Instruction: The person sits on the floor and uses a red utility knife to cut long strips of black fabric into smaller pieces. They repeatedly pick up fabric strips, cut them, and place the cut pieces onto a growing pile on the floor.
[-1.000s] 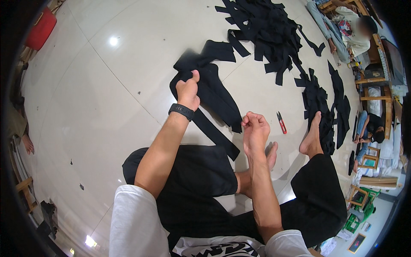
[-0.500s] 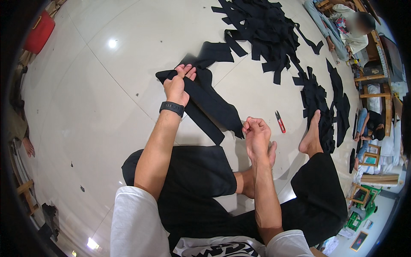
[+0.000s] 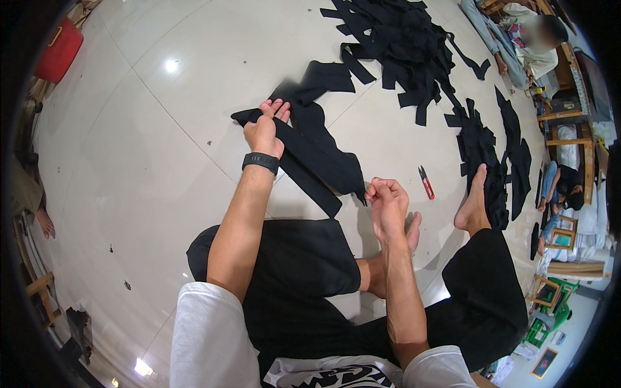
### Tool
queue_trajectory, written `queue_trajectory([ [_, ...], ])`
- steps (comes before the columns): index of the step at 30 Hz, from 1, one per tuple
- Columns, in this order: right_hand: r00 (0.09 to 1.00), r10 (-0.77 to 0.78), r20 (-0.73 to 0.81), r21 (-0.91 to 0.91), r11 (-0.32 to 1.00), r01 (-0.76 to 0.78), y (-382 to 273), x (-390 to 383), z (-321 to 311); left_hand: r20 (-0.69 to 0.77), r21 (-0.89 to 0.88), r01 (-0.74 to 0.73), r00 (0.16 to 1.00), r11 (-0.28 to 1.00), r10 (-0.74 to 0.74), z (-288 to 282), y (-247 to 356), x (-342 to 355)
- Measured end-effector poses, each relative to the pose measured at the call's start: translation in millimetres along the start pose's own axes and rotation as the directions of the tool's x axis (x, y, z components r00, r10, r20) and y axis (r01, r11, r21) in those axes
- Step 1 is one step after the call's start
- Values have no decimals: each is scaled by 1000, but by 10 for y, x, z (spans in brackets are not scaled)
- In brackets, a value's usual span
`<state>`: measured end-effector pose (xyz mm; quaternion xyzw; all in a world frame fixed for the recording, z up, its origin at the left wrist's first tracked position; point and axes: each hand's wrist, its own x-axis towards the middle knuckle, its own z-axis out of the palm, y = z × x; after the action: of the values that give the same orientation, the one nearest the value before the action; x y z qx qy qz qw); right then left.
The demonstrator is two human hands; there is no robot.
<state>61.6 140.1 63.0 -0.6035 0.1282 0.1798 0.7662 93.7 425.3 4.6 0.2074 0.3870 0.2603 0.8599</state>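
Observation:
My left hand (image 3: 264, 132), with a dark band on the wrist, is closed on a black fabric strip (image 3: 317, 155), thumb on top and fingertips showing past it. From there the strip slants down to the right, in two lengths lying side by side. My right hand (image 3: 389, 205) is closed in a pinch at the strip's narrow right end, its fingertips touching the edge there. Beyond my left hand, more black fabric (image 3: 326, 77) stretches away over the tiles. Red-handled thread snips (image 3: 426, 183) lie on the floor to the right of my right hand.
A large heap of black strips (image 3: 407, 45) lies on the tiled floor ahead, with a smaller pile (image 3: 477, 139) near my bare foot (image 3: 473, 197). Other people sit along the right side. A red container (image 3: 61, 52) stands at the far left, and wooden stools (image 3: 561, 233) at the right.
My left hand has shifted slightly left with the strip, and the strip's folds have changed a little. My right hand keeps its pinch in nearly the same place.

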Motion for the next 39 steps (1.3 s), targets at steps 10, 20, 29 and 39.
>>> queue_trajectory([
  [10, 994, -93, -51, -46, 995, 91, -32, 123, -55, 240, 924, -222, 970, 312, -23, 251, 419, -259],
  [20, 993, -94, -64, -265, 961, 74, 118, 275, 1, 818, 574, -813, 574, 101, -31, 109, -163, -578],
  [29, 904, -239, 354, -818, 390, 424, 156, 476, -138, 710, 433, -736, 634, -521, -307, -55, -350, -563],
  [39, 989, 47, 142, -622, 781, 52, 63, 540, -106, 654, 455, -676, 695, -579, -297, -6, -224, -527],
])
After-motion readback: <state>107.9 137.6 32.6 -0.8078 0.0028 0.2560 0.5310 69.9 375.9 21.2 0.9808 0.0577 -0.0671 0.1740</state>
